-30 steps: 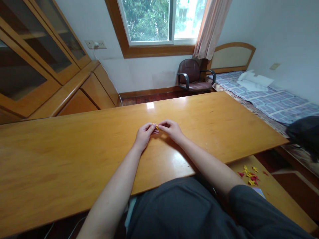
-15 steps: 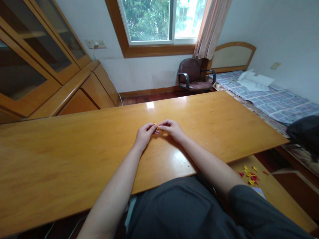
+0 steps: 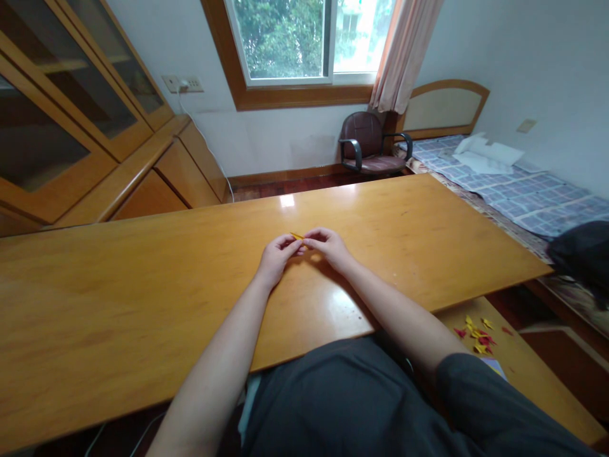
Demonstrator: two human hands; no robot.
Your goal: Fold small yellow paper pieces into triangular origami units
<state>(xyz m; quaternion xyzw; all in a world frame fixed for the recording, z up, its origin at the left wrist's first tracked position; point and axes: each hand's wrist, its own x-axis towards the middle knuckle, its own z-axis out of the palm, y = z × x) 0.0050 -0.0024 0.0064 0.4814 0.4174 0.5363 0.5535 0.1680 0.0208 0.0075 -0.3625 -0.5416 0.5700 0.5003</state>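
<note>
My left hand (image 3: 280, 254) and my right hand (image 3: 329, 246) meet just over the middle of the wooden table (image 3: 157, 285). Pinched between their fingertips is a small yellow folded paper (image 3: 297, 236). Both hands are closed on it, left and right thumbs nearly touching. Only a thin yellow strip of the paper shows; the fingers hide the rest, so its full shape cannot be made out.
Several small yellow and red folded paper pieces (image 3: 479, 336) lie on a lower wooden surface (image 3: 537, 381) at my right. Beyond the table stand a brown armchair (image 3: 364, 139) and a bed (image 3: 523, 190). A glass-door cabinet (image 3: 95, 82) is on the left.
The yellow paper has turned between the fingertips and now shows as a thin, straighter strip. Both hands have shifted only slightly.
</note>
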